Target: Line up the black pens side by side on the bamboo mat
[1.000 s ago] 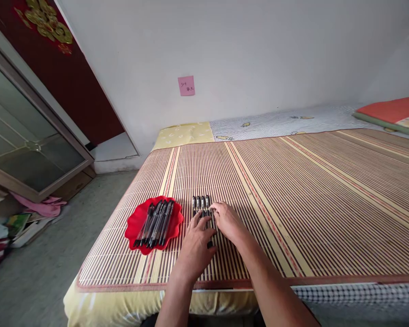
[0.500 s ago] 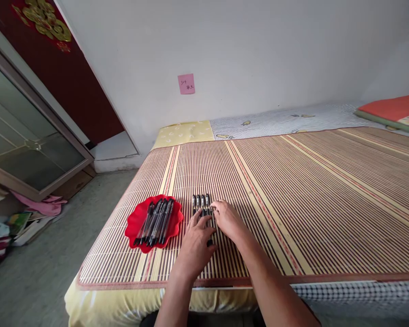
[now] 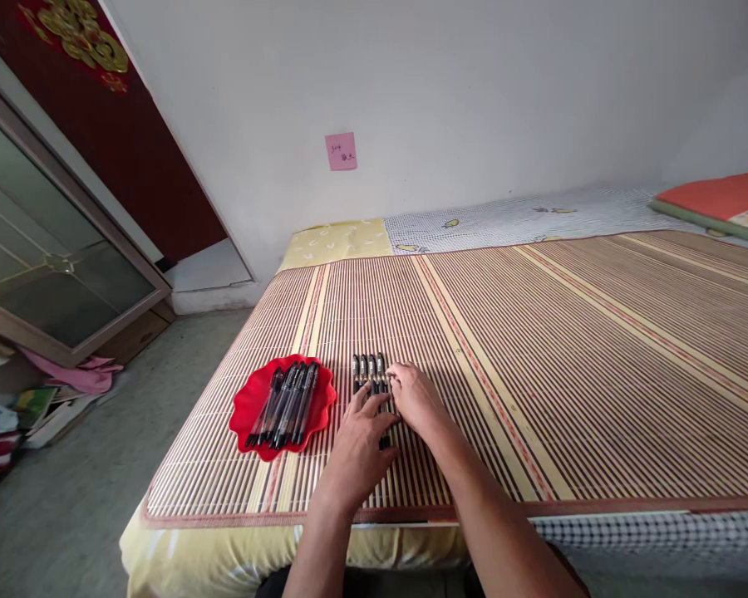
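Observation:
Several black pens (image 3: 367, 368) lie side by side in a row on the striped bamboo mat (image 3: 536, 349). My left hand (image 3: 356, 448) lies flat over their near ends, fingers stretched out. My right hand (image 3: 415, 397) rests against the right side of the row, its fingers curled at the pens; whether it grips one is unclear. To the left, a red scalloped plate (image 3: 246, 407) holds several more black pens (image 3: 285, 404) lying together.
The mat covers a bed with a yellow sheet (image 3: 337, 242) along a white wall bearing a pink note (image 3: 340, 151). An orange cushion (image 3: 716, 198) lies far right. A glass-door cabinet (image 3: 43, 266) and clothes (image 3: 68, 378) sit on the floor left.
Both hands have stayed on the row of pens, with only slight finger shifts. The view has drifted a little.

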Available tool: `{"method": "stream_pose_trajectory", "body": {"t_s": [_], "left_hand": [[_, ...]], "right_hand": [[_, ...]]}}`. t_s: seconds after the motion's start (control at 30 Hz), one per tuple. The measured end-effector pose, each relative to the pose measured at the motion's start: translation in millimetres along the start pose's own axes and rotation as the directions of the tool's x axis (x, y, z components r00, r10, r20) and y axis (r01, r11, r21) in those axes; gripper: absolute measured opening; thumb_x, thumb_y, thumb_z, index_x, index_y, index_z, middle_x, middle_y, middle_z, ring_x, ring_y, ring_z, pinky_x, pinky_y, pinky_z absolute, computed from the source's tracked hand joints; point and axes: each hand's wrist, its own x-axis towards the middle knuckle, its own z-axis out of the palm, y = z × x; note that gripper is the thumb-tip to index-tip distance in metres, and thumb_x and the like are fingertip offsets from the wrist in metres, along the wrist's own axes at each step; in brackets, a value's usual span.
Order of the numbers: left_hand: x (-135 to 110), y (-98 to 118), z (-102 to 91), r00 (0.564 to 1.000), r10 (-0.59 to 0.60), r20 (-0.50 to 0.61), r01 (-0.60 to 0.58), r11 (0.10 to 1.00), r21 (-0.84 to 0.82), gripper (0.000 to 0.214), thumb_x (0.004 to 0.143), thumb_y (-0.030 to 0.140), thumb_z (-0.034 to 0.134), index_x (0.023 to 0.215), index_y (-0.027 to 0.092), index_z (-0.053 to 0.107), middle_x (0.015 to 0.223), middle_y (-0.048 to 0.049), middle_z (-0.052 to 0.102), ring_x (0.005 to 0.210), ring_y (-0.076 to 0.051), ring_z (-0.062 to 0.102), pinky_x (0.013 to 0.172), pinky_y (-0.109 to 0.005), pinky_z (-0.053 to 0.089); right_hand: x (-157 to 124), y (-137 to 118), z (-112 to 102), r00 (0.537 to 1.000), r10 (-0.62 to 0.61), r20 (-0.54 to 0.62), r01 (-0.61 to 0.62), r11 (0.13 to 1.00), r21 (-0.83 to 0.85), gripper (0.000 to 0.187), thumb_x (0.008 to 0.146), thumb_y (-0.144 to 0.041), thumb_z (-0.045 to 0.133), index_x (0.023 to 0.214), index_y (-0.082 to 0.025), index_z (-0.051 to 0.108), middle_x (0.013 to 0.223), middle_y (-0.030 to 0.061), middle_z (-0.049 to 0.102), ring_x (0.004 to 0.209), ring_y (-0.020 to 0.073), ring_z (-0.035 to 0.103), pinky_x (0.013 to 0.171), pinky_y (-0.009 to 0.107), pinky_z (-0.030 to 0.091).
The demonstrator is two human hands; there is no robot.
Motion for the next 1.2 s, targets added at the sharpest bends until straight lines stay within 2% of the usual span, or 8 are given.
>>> {"method": "stream_pose_trajectory", "body": {"t_s": [0.13,0.23,0.33,0.43,0.5,0.77,1.0,1.2], "left_hand": [[-0.8,0.4,-12.8,0.996,0.014,-0.083,-0.018,0.999,-0.045,0.037,0.075,0.009,0.077,0.109,0.024,0.075,0.137,-0.0092,0.064,0.143,-0.034,0.042,0.116,-0.059,0.041],[-7.8,4.5,-36.9,0.92,0.028,-0.39,-0.07,0.993,-0.095,0.019,0.088,0.016,0.068,0.105,0.024,0.074,0.121,-0.0074,0.071,0.131,-0.027,0.056,0.11,-0.051,0.048],[-19.0,11.4,-62.7,0.645,-0.068,-0.761,-0.054,0.99,-0.133,0.008,0.094,0.021,0.064,0.096,0.023,0.071,0.099,-0.0034,0.073,0.1,-0.018,0.069,0.094,-0.037,0.055],[-26.2,13.8,-76.1,0.318,-0.253,-0.914,-0.01,0.963,-0.27,0.012,0.095,0.026,0.062,0.086,0.02,0.065,0.079,0.0006,0.069,0.074,-0.014,0.067,0.076,-0.03,0.054],[-26.1,10.9,-77.0,0.22,-0.345,-0.913,-0.013,0.934,-0.356,0.021,0.096,0.028,0.06,0.077,0.02,0.061,0.068,0.0027,0.064,0.065,-0.013,0.064,0.069,-0.028,0.051],[-14.4,5.4,-73.0,0.148,-0.448,-0.882,-0.25,0.846,-0.472,0.038,0.094,0.023,0.056,0.057,0.02,0.047,0.054,0.0057,0.045,0.05,-0.01,0.049,0.053,-0.026,0.043],[-29.6,-6.1,-90.3,-0.005,-0.448,-0.894,-0.261,0.864,-0.431,0.05,0.097,0.027,0.052,0.052,0.021,0.034,0.048,0.0064,0.036,0.046,-0.009,0.038,0.046,-0.024,0.034],[-38.2,-26.6,-88.7,0.043,-0.493,-0.869,-0.191,0.85,-0.491,0.045,0.097,0.035,0.054,0.056,0.021,0.041,0.054,0.0067,0.04,0.049,-0.009,0.041,0.05,-0.024,0.036]], "right_hand": [[-1.1,1.3,-2.9,1.0,-0.011,0.006,0.011,0.999,0.037,0.027,0.093,-0.008,0.049,0.106,-0.015,0.072,0.108,0.0114,0.07,0.094,0.0194,0.066,0.08,0.027,0.045],[-4.9,-1.1,-12.4,1.0,-0.011,0.001,0.011,0.996,0.089,0.025,0.094,-0.011,0.048,0.1,-0.017,0.072,0.101,0.0082,0.072,0.088,0.0176,0.067,0.074,0.025,0.047],[-9.0,-4.6,-29.0,0.999,0.002,-0.051,0.01,0.972,0.235,0.022,0.096,-0.021,0.05,0.095,-0.017,0.071,0.087,0.0056,0.072,0.074,0.0168,0.065,0.063,0.025,0.046],[-10.7,-5.2,-45.6,0.986,0.0,-0.169,0.076,0.895,0.44,0.02,0.094,-0.028,0.053,0.091,-0.017,0.069,0.074,0.0028,0.068,0.062,0.015,0.061,0.055,0.025,0.045],[-10.4,-2.9,-52.8,0.965,-0.006,-0.264,0.151,0.831,0.535,0.021,0.093,-0.032,0.054,0.092,-0.016,0.068,0.073,0.002,0.066,0.062,0.0143,0.062,0.056,0.025,0.048],[-9.0,4.2,-58.4,0.938,0.049,-0.343,0.24,0.623,0.745,0.028,0.091,-0.043,0.063,0.096,-0.017,0.07,0.078,0.0013,0.065,0.064,0.0104,0.061,0.057,0.022,0.052],[-16.1,-4.3,-71.7,0.926,0.161,-0.342,0.248,0.424,0.871,0.026,0.089,-0.043,0.069,0.089,-0.018,0.072,0.077,0.0013,0.064,0.063,0.0094,0.059,0.055,0.021,0.05],[-12.0,-0.2,-68.9,0.916,0.206,-0.345,0.26,0.351,0.9,0.029,0.082,-0.045,0.076,0.083,-0.017,0.071,0.078,0.0019,0.064,0.06,0.0092,0.057,0.051,0.021,0.048]]}}
